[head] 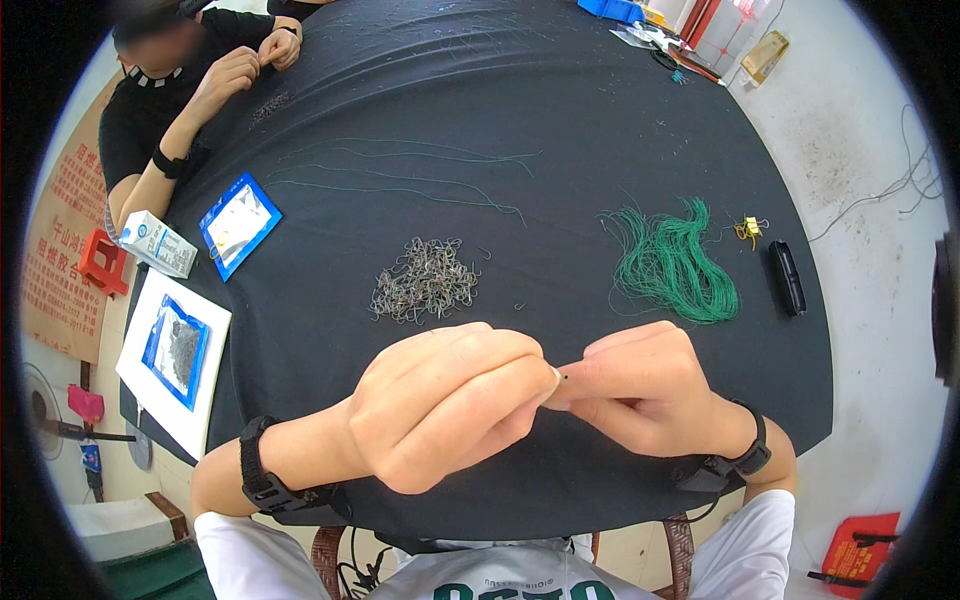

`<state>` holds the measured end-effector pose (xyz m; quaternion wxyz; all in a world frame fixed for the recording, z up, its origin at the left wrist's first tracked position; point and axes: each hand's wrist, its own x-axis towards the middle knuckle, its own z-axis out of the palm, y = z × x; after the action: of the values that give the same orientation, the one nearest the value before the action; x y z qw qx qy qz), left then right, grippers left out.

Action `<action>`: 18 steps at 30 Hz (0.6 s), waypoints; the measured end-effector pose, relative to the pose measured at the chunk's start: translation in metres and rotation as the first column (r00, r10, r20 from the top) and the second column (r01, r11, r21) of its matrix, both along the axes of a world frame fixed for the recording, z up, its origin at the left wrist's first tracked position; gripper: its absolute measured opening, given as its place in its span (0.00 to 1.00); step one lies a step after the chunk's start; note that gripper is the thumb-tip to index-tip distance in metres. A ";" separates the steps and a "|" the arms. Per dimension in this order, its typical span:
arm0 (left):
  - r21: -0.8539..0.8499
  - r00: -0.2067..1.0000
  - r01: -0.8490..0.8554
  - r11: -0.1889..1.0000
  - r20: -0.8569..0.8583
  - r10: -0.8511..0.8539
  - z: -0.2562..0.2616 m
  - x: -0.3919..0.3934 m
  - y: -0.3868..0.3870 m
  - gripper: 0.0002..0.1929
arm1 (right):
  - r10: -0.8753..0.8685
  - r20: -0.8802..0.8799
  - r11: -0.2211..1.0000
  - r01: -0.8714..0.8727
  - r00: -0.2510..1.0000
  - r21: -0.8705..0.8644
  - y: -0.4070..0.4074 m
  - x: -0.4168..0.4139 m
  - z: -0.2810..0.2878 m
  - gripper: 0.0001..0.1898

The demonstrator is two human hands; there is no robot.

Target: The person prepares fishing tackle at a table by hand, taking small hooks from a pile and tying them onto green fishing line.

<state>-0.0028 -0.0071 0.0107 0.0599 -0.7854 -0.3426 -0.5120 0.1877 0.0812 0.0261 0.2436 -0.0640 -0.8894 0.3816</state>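
Note:
My left hand [457,409] and my right hand [649,390] meet over the near part of the black-covered table, thumbs and fingertips pinched together. A tiny dark piece [565,377] shows at the meeting point; the fingers hide the rest, so what it is stays unclear. Just beyond my left hand lies a heap of metal fishing hooks [424,281]. Two loose hooks lie apart from it, one a small hook [520,306] to its right. Past my right hand spreads a bundle of green line [675,262]. Several thin green strands [405,186] stretch across the cloth farther away.
A blue-edged packet [240,225] and a carton [159,244] are at left, near a white board [142,330] bearing a packet of hooks [180,352]. A yellow clip [750,227] and black case [786,277] sit at right. Another person [172,97] works at the far left with dark hooks [271,107].

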 end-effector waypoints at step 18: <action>0.040 0.983 -0.107 0.994 -0.145 0.111 -0.006 0.002 0.006 0.10 | -0.146 -0.127 0.763 0.193 0.981 0.617 -0.021 0.005 0.004 0.15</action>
<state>-0.0003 -0.0011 0.0048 0.1254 -0.8000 -0.3714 -0.4541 0.1923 0.0598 0.0302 0.3158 -0.0461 -0.9467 0.0426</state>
